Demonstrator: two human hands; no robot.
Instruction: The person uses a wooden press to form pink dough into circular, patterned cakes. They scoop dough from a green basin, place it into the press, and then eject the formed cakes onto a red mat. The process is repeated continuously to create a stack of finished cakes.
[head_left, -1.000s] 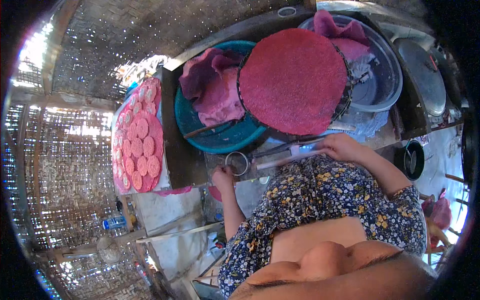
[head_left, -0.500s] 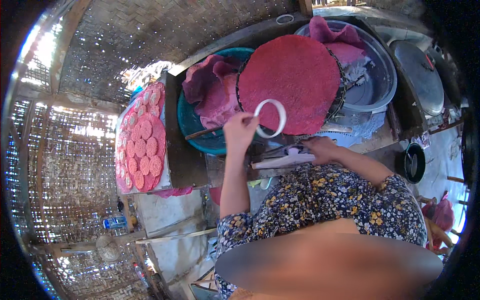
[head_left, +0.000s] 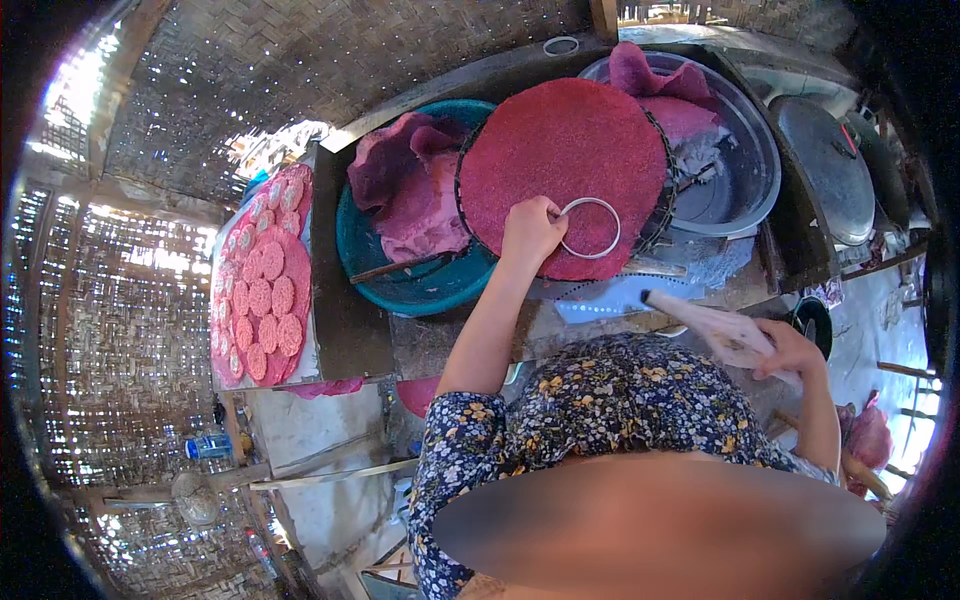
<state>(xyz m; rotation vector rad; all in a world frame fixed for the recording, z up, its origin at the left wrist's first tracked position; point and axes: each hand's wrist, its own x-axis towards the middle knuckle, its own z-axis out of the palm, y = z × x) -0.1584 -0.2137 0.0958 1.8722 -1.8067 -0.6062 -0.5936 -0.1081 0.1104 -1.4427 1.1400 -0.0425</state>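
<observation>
Two grips: white ring [head_left: 618, 232] in L hand [head_left: 533, 236], pale bundle [head_left: 724, 333] in R hand [head_left: 790, 352]

We've got the ring pinched btwn thumb & fingers of our L hand, by its L edge. It's over the lower part of the round red sheet [head_left: 560, 150]; can't tell if it touches. Our R hand's closed round one end of the bundle, off to the R by the near edge of the bench [head_left: 430, 345]; its dark tip points up-L. Exact kind of bundle unclear to us.

Sheet lies on a dark-rimmed round tray [head_left: 661, 212], btwn & partly over 2 basins: teal basin [head_left: 410, 302] on L w/ crumpled pink material [head_left: 400, 165] + stick [head_left: 388, 271], grey basin [head_left: 768, 190] on R w/ more pink stuff [head_left: 680, 115] + whitish scraps [head_left: 698, 155]. Far L we see pink discs [head_left: 259, 297] laid out close together; far R, an oval metal lid [head_left: 822, 170].
</observation>
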